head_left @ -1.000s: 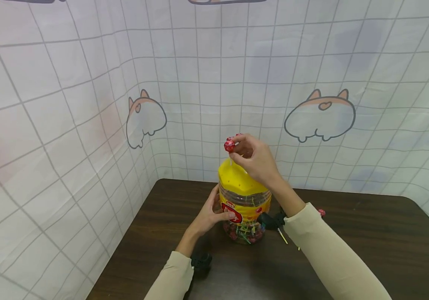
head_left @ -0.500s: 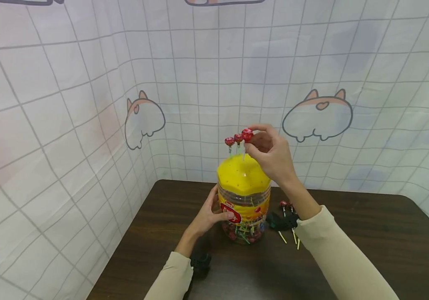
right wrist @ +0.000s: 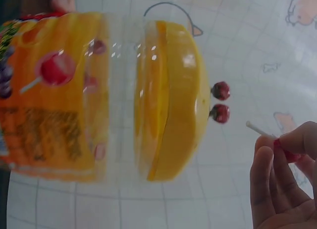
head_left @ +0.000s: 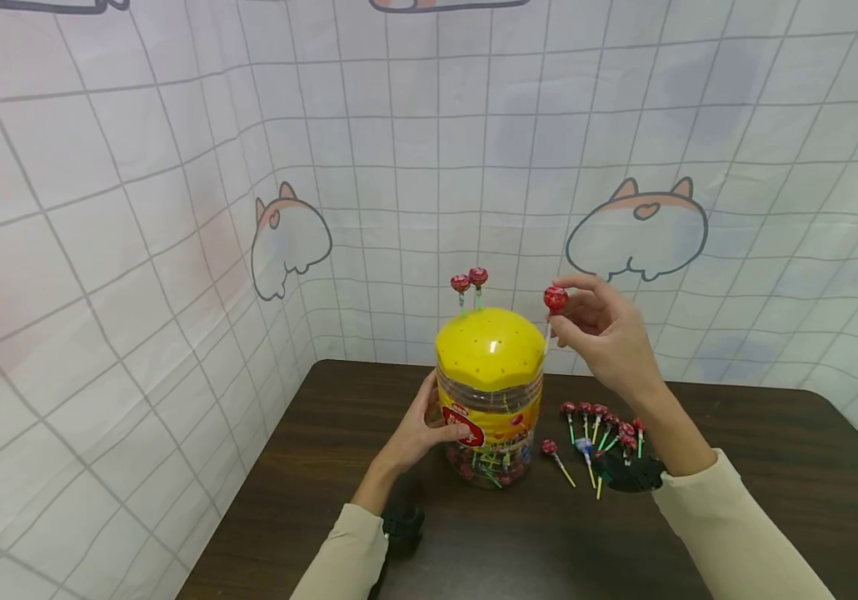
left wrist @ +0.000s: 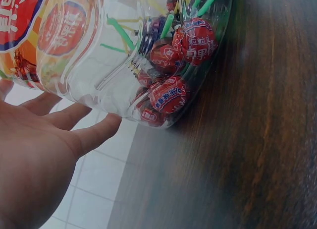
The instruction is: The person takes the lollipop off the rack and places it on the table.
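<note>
A clear jar (head_left: 500, 423) of lollipops with an orange-yellow label stands upright on the table under a domed yellow lid (head_left: 489, 362) dotted with small holes. My left hand (head_left: 420, 429) grips its left side, thumb across the front label. In the left wrist view, fingers touch the clear wall above red-wrapped lollipops (left wrist: 198, 40). Two red lollipops, one left (head_left: 461, 283) and one right (head_left: 478, 276), stand upright in the lid. My right hand (head_left: 616, 346) pinches a red lollipop (head_left: 555, 298) by its head, right of the lid, its white stick (right wrist: 260, 130) pointing down.
Several red lollipops (head_left: 600, 410) and a blue one (head_left: 585, 447) lie in a cluster on the dark wooden table (head_left: 744, 467), right of the jar. A single lollipop (head_left: 549, 447) lies nearer the jar. A white gridded cloth (head_left: 399, 167) hangs behind.
My right hand has moved from above the lid to its right with the lollipop, uncovering the cluster on the table. The left hand and jar have stayed put.
</note>
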`<state>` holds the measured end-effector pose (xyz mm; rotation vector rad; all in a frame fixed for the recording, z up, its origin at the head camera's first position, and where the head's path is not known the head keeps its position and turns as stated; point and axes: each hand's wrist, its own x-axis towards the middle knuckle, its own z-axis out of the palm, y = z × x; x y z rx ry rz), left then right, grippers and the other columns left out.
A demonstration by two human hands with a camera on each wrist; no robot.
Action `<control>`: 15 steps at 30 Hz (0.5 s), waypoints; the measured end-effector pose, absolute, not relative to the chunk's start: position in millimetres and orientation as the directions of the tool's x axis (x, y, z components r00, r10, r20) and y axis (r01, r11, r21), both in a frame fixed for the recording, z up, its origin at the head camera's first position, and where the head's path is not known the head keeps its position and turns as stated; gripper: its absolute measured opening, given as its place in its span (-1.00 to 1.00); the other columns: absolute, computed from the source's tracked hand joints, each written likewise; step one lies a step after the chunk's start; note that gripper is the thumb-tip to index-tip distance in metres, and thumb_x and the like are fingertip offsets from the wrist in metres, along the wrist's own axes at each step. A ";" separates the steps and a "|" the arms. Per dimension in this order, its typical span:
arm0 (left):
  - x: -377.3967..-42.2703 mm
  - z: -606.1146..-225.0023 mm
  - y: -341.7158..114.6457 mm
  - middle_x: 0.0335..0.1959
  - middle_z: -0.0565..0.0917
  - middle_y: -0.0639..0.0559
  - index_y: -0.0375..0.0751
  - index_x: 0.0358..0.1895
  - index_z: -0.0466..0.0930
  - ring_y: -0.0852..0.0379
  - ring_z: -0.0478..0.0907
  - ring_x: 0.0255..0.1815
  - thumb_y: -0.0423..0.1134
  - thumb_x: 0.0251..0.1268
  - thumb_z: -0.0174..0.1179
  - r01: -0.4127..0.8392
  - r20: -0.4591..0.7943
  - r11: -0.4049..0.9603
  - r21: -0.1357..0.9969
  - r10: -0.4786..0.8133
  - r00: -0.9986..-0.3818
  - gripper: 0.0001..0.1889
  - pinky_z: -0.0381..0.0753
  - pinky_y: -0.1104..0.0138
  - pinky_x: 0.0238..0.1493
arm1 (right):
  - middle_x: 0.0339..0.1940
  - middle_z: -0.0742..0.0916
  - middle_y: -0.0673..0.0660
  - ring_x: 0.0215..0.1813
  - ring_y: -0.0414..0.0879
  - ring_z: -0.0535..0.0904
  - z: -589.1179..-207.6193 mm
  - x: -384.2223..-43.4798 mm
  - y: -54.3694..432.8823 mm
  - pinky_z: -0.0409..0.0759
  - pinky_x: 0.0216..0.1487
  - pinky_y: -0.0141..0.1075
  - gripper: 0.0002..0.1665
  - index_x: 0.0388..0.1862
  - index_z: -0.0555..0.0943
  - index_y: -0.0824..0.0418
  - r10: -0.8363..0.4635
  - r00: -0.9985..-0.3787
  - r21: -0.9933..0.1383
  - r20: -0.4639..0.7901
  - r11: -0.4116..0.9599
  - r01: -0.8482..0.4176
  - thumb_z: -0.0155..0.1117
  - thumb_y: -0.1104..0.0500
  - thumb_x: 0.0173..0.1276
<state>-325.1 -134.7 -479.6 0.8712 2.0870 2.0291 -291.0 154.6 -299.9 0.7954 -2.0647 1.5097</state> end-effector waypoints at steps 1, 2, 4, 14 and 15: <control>-325.0 -479.3 -134.5 0.49 0.35 -0.09 0.42 0.63 -0.10 -0.10 0.40 0.44 0.02 0.28 0.42 0.324 0.312 -0.055 0.945 0.462 -0.830 0.00 0.38 -0.19 0.46 | -0.24 0.73 -0.05 -0.40 -0.12 0.66 -302.1 -289.4 159.2 0.71 -0.28 -0.42 -0.51 0.29 0.52 0.27 -0.182 -0.734 -0.693 0.654 0.242 -0.679 0.28 0.41 0.40; -324.9 -479.4 -134.6 0.49 0.35 -0.09 0.41 0.63 -0.10 -0.10 0.41 0.44 0.02 0.29 0.41 0.325 0.313 -0.056 0.944 0.463 -0.829 -0.01 0.39 -0.19 0.46 | -0.24 0.73 -0.05 -0.40 -0.14 0.66 -304.4 -287.9 163.8 0.72 -0.29 -0.42 -0.51 0.30 0.52 0.24 -0.180 -0.741 -0.697 0.647 0.253 -0.671 0.28 0.41 0.40; -325.0 -479.3 -134.7 0.49 0.36 -0.09 0.41 0.63 -0.10 -0.10 0.41 0.43 0.01 0.29 0.41 0.327 0.313 -0.054 0.944 0.464 -0.828 -0.01 0.40 -0.18 0.46 | -0.24 0.73 -0.04 -0.39 -0.13 0.66 -308.8 -285.6 173.0 0.73 -0.29 -0.40 -0.51 0.30 0.51 0.22 -0.180 -0.753 -0.705 0.633 0.268 -0.657 0.28 0.40 0.42; -326.0 -481.1 -134.6 0.47 0.35 -0.13 0.37 0.64 -0.12 -0.10 0.41 0.42 0.03 0.28 0.42 0.335 0.319 -0.049 0.941 0.462 -0.827 0.02 0.42 -0.18 0.44 | -0.21 0.75 -0.08 -0.35 -0.14 0.70 -336.4 -279.9 213.1 0.74 -0.29 -0.37 -0.48 0.34 0.49 0.21 -0.158 -0.806 -0.739 0.570 0.330 -0.587 0.29 0.39 0.43; -326.1 -481.3 -134.6 0.48 0.34 -0.13 0.37 0.64 -0.12 -0.10 0.41 0.43 0.03 0.28 0.42 0.336 0.319 -0.047 0.941 0.461 -0.828 0.02 0.41 -0.19 0.44 | -0.22 0.75 -0.06 -0.36 -0.14 0.70 -339.8 -279.6 216.7 0.73 -0.31 -0.37 -0.48 0.34 0.49 0.19 -0.153 -0.811 -0.743 0.565 0.334 -0.580 0.29 0.39 0.42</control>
